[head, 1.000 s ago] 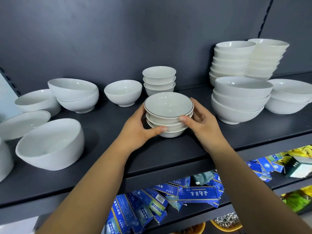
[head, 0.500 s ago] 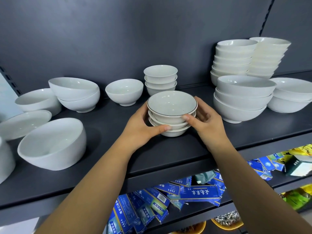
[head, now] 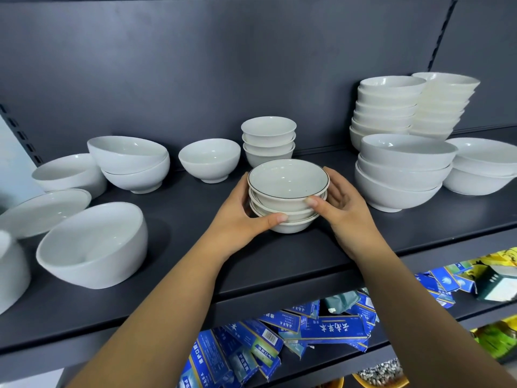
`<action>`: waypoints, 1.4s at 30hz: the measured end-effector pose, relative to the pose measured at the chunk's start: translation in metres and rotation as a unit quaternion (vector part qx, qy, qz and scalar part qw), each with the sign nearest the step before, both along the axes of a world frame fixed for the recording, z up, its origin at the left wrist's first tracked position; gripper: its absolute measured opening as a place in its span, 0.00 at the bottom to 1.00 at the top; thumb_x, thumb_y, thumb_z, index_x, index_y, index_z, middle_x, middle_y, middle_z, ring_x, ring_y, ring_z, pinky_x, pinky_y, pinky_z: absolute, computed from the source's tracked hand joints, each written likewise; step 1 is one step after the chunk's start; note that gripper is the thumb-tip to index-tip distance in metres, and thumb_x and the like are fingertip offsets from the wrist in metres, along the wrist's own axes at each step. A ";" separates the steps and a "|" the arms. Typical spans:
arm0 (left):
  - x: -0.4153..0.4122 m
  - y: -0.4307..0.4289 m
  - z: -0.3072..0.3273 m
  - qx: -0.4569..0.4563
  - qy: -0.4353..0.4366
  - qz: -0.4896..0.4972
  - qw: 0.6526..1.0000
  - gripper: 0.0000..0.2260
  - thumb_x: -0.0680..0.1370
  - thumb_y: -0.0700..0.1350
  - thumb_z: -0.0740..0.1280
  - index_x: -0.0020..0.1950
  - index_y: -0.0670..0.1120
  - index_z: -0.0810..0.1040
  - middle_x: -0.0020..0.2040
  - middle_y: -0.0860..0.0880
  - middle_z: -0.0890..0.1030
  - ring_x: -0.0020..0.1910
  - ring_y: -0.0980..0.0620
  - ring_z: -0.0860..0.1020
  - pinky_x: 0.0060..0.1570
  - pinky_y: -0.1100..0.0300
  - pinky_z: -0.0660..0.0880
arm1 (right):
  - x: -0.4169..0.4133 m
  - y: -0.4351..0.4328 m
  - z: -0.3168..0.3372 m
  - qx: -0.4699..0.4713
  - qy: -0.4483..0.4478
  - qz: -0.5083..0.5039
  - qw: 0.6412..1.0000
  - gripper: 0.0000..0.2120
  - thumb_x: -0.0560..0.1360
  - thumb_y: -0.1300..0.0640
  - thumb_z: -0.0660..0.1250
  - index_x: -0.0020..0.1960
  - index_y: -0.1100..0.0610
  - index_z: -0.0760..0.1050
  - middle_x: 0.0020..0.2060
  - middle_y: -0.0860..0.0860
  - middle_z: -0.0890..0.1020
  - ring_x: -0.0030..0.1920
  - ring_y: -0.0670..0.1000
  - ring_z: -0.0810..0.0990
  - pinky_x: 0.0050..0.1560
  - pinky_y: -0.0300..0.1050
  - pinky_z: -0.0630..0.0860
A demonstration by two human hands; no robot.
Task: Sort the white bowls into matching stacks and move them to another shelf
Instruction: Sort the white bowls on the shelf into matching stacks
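both of your hands are grasping the short stack of small white ceramic bowls with thin dark rims [head: 288, 182]. it sits about midway along the dark grey metal shelf [head: 173, 228], nearer the front edge than the back, and its foot looks to be resting on the shelf. your left hand [head: 237, 219] cups the left side with the thumb laid low across the front. your right hand [head: 345, 210] cups the right side with the thumb pressed just under the top bowl's rim. the bowls do not sit quite square on one another, so the step in hand is probably to lift the stack as one. get your fingers under the lowest bowl rather than squeezing the middle, brace the upper bowls with your thumbs, and raise the stack level before drawing it over the front edge. glazed ceramic will likely slide on itself if you tilt it. just behind, toward the back edge, stands a stack of three small plain white bowls [head: 268, 141], so don't push the load backward. near your right knuckles is a stack of three large white bowls [head: 402, 172], which leaves that hand little room to swing outward. a single round white footed bowl [head: 209, 159] stands behind your left hand. toward the left end are two nested, leaning white bowls [head: 131, 161] and a big slant-rimmed white bowl [head: 95, 247] near the front edge. tall white bowl stacks [head: 386, 107] fill the back right corner. the way straight toward you looks open.
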State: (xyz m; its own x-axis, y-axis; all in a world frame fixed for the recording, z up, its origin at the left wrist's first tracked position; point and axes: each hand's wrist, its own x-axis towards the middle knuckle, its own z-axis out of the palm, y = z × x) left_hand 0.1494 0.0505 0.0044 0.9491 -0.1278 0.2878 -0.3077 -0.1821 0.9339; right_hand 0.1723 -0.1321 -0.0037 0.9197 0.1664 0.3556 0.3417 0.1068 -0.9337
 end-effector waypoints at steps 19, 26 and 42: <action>-0.096 0.055 0.075 0.104 -0.190 0.260 0.941 0.06 0.71 0.48 0.70 0.45 0.58 0.79 0.40 0.65 0.81 0.42 0.70 0.77 0.45 0.78 0.69 | -0.043 0.066 0.085 -0.152 -0.130 -0.068 0.978 0.13 0.73 0.55 0.68 0.56 0.47 0.74 0.53 0.42 0.78 0.55 0.41 0.75 0.59 0.33 0.67; -0.164 0.145 0.086 0.250 -0.228 0.441 0.831 0.10 0.71 0.57 0.59 0.45 0.56 0.78 0.42 0.72 0.78 0.43 0.77 0.73 0.42 0.81 0.66 | -0.050 0.154 0.112 -0.299 -0.177 0.116 0.931 0.12 0.73 0.50 0.65 0.41 0.59 0.79 0.35 0.52 0.79 0.36 0.47 0.73 0.41 0.43 0.69; -0.167 0.251 0.036 0.176 -0.120 0.498 0.841 0.10 0.69 0.59 0.63 0.44 0.58 0.79 0.42 0.73 0.77 0.47 0.77 0.72 0.44 0.81 0.65 | 0.029 0.328 0.078 -0.574 0.117 0.289 0.757 0.20 0.74 0.41 0.63 0.47 0.60 0.75 0.38 0.52 0.78 0.38 0.51 0.76 0.39 0.42 0.73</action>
State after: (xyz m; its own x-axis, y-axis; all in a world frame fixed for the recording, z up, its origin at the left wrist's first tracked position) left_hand -0.0171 0.3017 0.0399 0.5562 0.5785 0.5966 -0.0101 -0.7132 0.7009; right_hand 0.2012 0.1954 0.0739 0.5898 0.6409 -0.4912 0.3587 -0.7529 -0.5518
